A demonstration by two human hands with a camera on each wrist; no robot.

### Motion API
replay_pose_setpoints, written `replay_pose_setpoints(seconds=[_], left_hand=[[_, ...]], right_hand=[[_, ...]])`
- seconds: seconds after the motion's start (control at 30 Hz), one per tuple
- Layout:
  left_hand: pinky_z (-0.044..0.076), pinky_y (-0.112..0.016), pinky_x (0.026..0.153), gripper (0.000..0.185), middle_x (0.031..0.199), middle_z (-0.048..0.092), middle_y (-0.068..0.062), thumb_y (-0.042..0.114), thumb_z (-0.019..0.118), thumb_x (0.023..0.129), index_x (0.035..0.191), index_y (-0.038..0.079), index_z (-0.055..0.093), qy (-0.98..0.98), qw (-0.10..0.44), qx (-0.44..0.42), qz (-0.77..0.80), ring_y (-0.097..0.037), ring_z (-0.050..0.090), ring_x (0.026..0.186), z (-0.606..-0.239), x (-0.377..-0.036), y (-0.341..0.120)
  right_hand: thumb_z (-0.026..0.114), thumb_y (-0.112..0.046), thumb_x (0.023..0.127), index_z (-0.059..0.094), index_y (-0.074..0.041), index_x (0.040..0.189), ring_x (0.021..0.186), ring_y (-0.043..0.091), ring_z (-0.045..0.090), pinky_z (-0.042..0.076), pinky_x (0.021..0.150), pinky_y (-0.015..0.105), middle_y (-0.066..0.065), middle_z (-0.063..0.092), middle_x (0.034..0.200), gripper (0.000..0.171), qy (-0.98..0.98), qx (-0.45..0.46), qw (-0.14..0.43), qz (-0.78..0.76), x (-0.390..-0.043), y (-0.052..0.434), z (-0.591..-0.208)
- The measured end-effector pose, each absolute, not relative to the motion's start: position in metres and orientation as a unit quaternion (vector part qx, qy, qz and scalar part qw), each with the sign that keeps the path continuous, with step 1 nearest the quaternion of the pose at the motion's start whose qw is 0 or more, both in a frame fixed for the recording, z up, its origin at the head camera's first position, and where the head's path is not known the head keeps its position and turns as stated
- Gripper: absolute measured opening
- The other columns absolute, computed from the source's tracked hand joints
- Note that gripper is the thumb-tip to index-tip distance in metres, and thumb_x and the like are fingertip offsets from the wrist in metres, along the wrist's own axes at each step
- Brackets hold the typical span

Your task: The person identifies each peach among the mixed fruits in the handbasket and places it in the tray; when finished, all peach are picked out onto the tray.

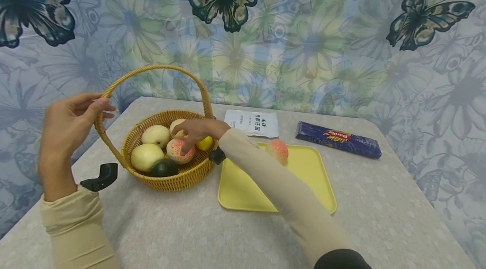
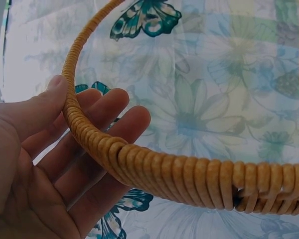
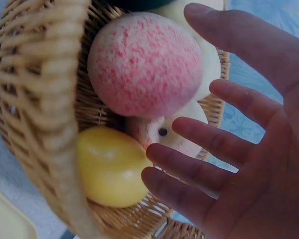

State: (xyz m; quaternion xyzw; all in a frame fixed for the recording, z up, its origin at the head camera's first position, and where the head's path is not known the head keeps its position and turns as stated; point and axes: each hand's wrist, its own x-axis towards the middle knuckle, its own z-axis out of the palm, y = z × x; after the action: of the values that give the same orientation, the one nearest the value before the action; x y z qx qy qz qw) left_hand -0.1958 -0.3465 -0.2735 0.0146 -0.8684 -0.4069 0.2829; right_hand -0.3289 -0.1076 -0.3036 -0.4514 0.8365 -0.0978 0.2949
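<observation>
On the left of the table stands a wicker basket (image 1: 171, 182) with a tall hooped handle (image 1: 155, 67). My left hand (image 1: 64, 127) holds that handle's left side between thumb and fingers; the left wrist view shows the woven handle (image 2: 164, 174) crossing the palm. Above the fruit my right hand (image 1: 201, 129) reaches in with fingers spread and nothing gripped. Under it lies a pink-speckled peach (image 3: 144, 64), with a yellow lemon-like fruit (image 3: 112, 167) beside it. Pale yellow round fruits (image 1: 147, 157) and a dark green fruit (image 1: 164, 168) fill the basket's left and front.
Right of the basket lies a yellow tray (image 1: 243, 195), a peach (image 1: 278, 150) on its back part under my right forearm. Behind it is a white printed pouch (image 1: 252, 123). A blue Barilla package (image 1: 338, 139) lies at the back right, before a butterfly-patterned cloth (image 1: 315, 70).
</observation>
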Motion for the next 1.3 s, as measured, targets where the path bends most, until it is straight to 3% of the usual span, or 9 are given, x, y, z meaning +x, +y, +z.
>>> replay_pose_setpoints(seconds=[0.3, 0.43, 0.53, 0.73, 0.9, 1.1, 1.3], left_hand=[[0.041, -0.006, 0.067, 0.04, 0.078, 0.061, 0.03, 0.032, 0.059, 0.095, 0.122, 0.002, 0.064, -0.874, 0.283, 0.026, -0.394, 0.012, 0.061, 0.07, -0.273, -0.194, -0.347], [0.04, -0.006, 0.067, 0.041, 0.078, 0.061, 0.031, 0.033, 0.058, 0.096, 0.122, 0.002, 0.064, -0.877, 0.28, 0.03, -0.389, 0.013, 0.061, 0.07, -0.272, -0.194, -0.346], [0.041, -0.006, 0.067, 0.041, 0.078, 0.061, 0.031, 0.033, 0.058, 0.096, 0.122, 0.002, 0.064, -0.878, 0.28, 0.031, -0.388, 0.013, 0.061, 0.07, -0.272, -0.194, -0.346], [0.04, -0.007, 0.067, 0.042, 0.078, 0.061, 0.031, 0.035, 0.058, 0.095, 0.122, 0.003, 0.064, -0.878, 0.278, 0.035, -0.388, 0.012, 0.061, 0.07, -0.272, -0.194, -0.345], [0.041, -0.007, 0.067, 0.041, 0.077, 0.061, 0.031, 0.033, 0.059, 0.095, 0.121, 0.002, 0.064, -0.877, 0.282, 0.03, -0.389, 0.012, 0.061, 0.069, -0.272, -0.194, -0.345], [0.04, -0.008, 0.068, 0.042, 0.078, 0.061, 0.03, 0.035, 0.058, 0.095, 0.121, 0.003, 0.064, -0.879, 0.279, 0.035, -0.384, 0.013, 0.061, 0.069, -0.271, -0.194, -0.345], [0.039, -0.009, 0.068, 0.042, 0.078, 0.061, 0.03, 0.035, 0.058, 0.096, 0.121, 0.003, 0.064, -0.881, 0.282, 0.035, -0.379, 0.013, 0.06, 0.069, -0.272, -0.194, -0.345]], right_hand=[[0.068, -0.04, 0.087, 0.035, -0.029, 0.147, 0.132, 0.014, 0.038, 0.039, 0.098, 0.029, -0.005, 0.027, 0.154, 0.069, 0.852, -0.423, 0.306, -0.049, -0.322, -0.121, -0.303], [0.07, -0.039, 0.086, 0.04, -0.028, 0.139, 0.101, 0.013, 0.047, 0.04, 0.078, 0.025, -0.005, 0.037, 0.138, 0.062, 0.853, -0.405, 0.323, -0.053, -0.321, -0.124, -0.301], [0.072, -0.037, 0.084, 0.042, -0.025, 0.13, 0.078, 0.014, 0.04, 0.034, 0.066, 0.026, -0.003, 0.04, 0.121, 0.056, 0.854, -0.4, 0.327, -0.061, -0.32, -0.125, -0.302], [0.071, -0.031, 0.087, 0.042, -0.021, 0.121, 0.063, 0.012, 0.029, 0.03, 0.058, 0.025, -0.001, 0.042, 0.108, 0.046, 0.861, -0.39, 0.32, -0.071, -0.32, -0.128, -0.306], [0.068, -0.028, 0.089, 0.041, -0.018, 0.134, 0.063, 0.011, 0.036, 0.035, 0.058, 0.024, -0.001, 0.045, 0.114, 0.053, 0.866, -0.39, 0.308, -0.063, -0.321, -0.128, -0.308], [0.064, -0.029, 0.093, 0.041, -0.016, 0.143, 0.081, 0.012, 0.047, 0.041, 0.069, 0.023, 0.0, 0.045, 0.132, 0.057, 0.863, -0.409, 0.296, -0.029, -0.322, -0.128, -0.308], [0.058, -0.028, 0.096, 0.047, -0.013, 0.137, 0.087, 0.016, 0.052, 0.043, 0.074, 0.025, 0.001, 0.049, 0.122, 0.046, 0.858, -0.416, 0.301, -0.023, -0.322, -0.128, -0.308]])
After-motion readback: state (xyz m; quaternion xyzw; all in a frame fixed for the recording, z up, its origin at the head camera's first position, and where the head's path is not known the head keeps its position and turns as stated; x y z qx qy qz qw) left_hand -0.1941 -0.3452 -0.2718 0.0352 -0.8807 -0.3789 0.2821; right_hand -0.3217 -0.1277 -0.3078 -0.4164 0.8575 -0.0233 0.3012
